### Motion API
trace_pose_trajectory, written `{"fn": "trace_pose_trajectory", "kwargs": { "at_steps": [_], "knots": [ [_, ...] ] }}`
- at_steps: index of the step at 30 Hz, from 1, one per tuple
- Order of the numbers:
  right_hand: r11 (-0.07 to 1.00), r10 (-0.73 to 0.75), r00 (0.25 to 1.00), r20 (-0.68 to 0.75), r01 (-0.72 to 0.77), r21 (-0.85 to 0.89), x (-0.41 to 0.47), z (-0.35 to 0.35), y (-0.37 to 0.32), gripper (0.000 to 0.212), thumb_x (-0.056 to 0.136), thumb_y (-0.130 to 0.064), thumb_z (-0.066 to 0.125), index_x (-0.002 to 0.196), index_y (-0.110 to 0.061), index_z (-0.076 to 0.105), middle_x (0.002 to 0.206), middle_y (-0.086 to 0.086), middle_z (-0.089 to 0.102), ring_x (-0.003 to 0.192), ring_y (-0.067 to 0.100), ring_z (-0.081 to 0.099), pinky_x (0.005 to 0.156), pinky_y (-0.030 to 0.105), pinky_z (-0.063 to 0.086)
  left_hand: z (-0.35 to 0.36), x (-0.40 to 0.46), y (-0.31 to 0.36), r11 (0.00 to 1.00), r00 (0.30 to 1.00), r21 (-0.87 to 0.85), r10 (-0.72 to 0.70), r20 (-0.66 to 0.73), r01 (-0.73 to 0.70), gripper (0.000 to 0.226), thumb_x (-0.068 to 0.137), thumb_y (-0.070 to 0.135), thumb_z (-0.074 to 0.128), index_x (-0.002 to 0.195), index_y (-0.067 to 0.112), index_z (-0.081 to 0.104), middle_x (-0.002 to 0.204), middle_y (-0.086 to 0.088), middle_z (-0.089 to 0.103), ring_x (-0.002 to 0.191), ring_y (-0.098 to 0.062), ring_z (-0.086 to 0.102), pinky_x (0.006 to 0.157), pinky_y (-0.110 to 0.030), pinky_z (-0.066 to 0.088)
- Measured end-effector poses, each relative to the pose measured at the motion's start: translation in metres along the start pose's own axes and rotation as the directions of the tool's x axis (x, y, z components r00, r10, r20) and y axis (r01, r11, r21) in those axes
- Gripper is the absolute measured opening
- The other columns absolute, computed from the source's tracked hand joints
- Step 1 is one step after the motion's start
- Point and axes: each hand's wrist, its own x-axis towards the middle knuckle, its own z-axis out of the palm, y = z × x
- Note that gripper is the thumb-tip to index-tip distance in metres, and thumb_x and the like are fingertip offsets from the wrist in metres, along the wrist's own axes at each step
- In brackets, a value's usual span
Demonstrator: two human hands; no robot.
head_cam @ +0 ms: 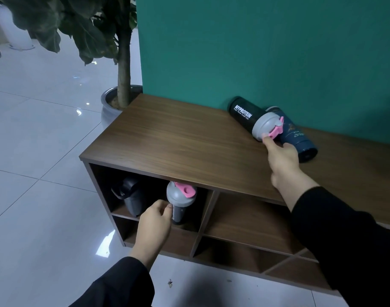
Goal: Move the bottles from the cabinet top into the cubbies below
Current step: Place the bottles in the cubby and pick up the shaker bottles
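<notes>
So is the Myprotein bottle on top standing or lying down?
Lying down: the Myprotein bottle rests on its side on the cabinet top, its grey lid toward the right hand.

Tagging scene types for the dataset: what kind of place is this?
Probably an office or lobby, not a home. Clues: glossy tiled floor, a green partition wall behind a low wooden cabinet with open cubbies, and a large potted plant beside it. The shaker bottles don't settle it.
</notes>
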Motion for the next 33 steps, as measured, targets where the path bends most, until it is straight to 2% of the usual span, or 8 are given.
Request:
{"fn": "trace_pose_trajectory", "kwargs": {
  "at_steps": [6, 10, 15, 19, 24, 29, 31, 33],
  "knots": [
    [0.990, 0.128, 0.990, -0.055, -0.125, 0.058, 0.041, 0.034, -0.020, 0.102, 0.056, -0.067, 0.077, 0.137, -0.015, 0.046, 0.119, 0.000, 0.058, 0.103, 0.024, 0.058, 0.099, 0.044, 0.050, -0.001, 0.004, 0.002, 0.999, 1.000, 0.033, 0.019, -0.014, -0.018, 0.022, 0.099, 0.027, 0.054, 0.096, 0.013, 0.071, 0.083, -0.001, 0.073, 0.075, -0.011, 0.061, 0.064, -0.020, 0.043],
    [0.953, 0.265, 0.958, -0.106, -0.244, 0.182, 0.089, 0.055, -0.023, 0.137, 0.013, -0.076, 0.070, 0.137, -0.027, 0.040, 0.137, 0.000, 0.053, 0.118, 0.029, 0.055, 0.103, 0.043, 0.044, 0.000, 0.008, 0.003, 0.999, 1.000, 0.038, 0.014, -0.024, -0.013, 0.022, 0.099, 0.028, 0.054, 0.100, 0.014, 0.071, 0.087, 0.001, 0.073, 0.075, -0.009, 0.059, 0.061, -0.016, 0.041],
    [0.964, 0.264, 0.952, -0.152, -0.267, -0.002, 0.071, 0.063, -0.043, 0.108, 0.061, -0.079, 0.067, 0.141, -0.013, 0.037, 0.125, 0.001, 0.049, 0.116, 0.027, 0.051, 0.089, 0.033, 0.036, 0.004, 0.009, 0.001, 0.999, 1.000, 0.045, 0.010, -0.017, -0.009, 0.023, 0.099, 0.029, 0.054, 0.103, 0.014, 0.071, 0.087, 0.003, 0.071, 0.074, -0.007, 0.058, 0.060, -0.014, 0.038],
    [0.963, 0.254, 0.958, -0.132, -0.263, -0.057, 0.081, 0.060, -0.040, 0.095, 0.065, -0.072, 0.068, 0.133, -0.009, 0.045, 0.123, 0.004, 0.058, 0.098, 0.024, 0.053, 0.079, 0.037, 0.039, 0.010, 0.009, 0.003, 0.999, 1.000, 0.034, 0.010, -0.003, -0.010, 0.024, 0.099, 0.029, 0.053, 0.106, 0.016, 0.072, 0.092, 0.004, 0.073, 0.078, -0.009, 0.060, 0.061, -0.012, 0.039],
    [0.965, 0.261, 0.948, -0.185, -0.256, 0.047, 0.077, 0.065, -0.039, 0.098, 0.055, -0.065, 0.078, 0.132, -0.013, 0.047, 0.123, 0.003, 0.054, 0.093, 0.026, 0.051, 0.072, 0.037, 0.040, 0.010, 0.010, 0.004, 0.999, 1.000, 0.040, 0.006, -0.012, -0.006, 0.025, 0.100, 0.030, 0.053, 0.108, 0.016, 0.072, 0.091, 0.003, 0.072, 0.075, -0.005, 0.058, 0.060, -0.013, 0.038],
    [0.976, 0.217, 0.958, -0.188, -0.209, 0.060, 0.052, 0.064, -0.047, 0.092, 0.070, -0.049, 0.082, 0.136, -0.011, 0.031, 0.087, 0.000, 0.040, 0.093, 0.024, 0.045, 0.063, 0.030, 0.035, 0.008, 0.008, 0.004, 0.999, 1.000, 0.032, 0.000, -0.009, 0.000, 0.026, 0.100, 0.030, 0.053, 0.111, 0.016, 0.072, 0.095, 0.003, 0.072, 0.084, -0.013, 0.061, 0.062, -0.014, 0.039],
    [0.972, 0.214, 0.962, -0.170, -0.192, 0.138, 0.048, 0.065, -0.044, 0.089, 0.071, -0.045, 0.083, 0.135, -0.012, 0.030, 0.093, -0.001, 0.044, 0.093, 0.021, 0.047, 0.059, 0.028, 0.035, 0.007, 0.008, 0.005, 1.000, 1.000, 0.030, 0.005, -0.011, -0.004, 0.026, 0.100, 0.030, 0.053, 0.111, 0.016, 0.072, 0.095, 0.003, 0.072, 0.085, -0.013, 0.060, 0.062, -0.014, 0.039],
    [0.961, 0.199, 0.967, -0.160, -0.160, 0.227, 0.045, 0.064, -0.040, 0.086, 0.068, -0.042, 0.085, 0.128, -0.014, 0.030, 0.108, -0.001, 0.050, 0.096, 0.020, 0.054, 0.069, 0.029, 0.041, 0.007, 0.007, 0.006, 1.000, 1.000, 0.030, 0.007, -0.013, -0.007, 0.025, 0.100, 0.029, 0.053, 0.110, 0.015, 0.072, 0.094, 0.004, 0.071, 0.085, -0.013, 0.060, 0.062, -0.014, 0.039]
  ]
}}
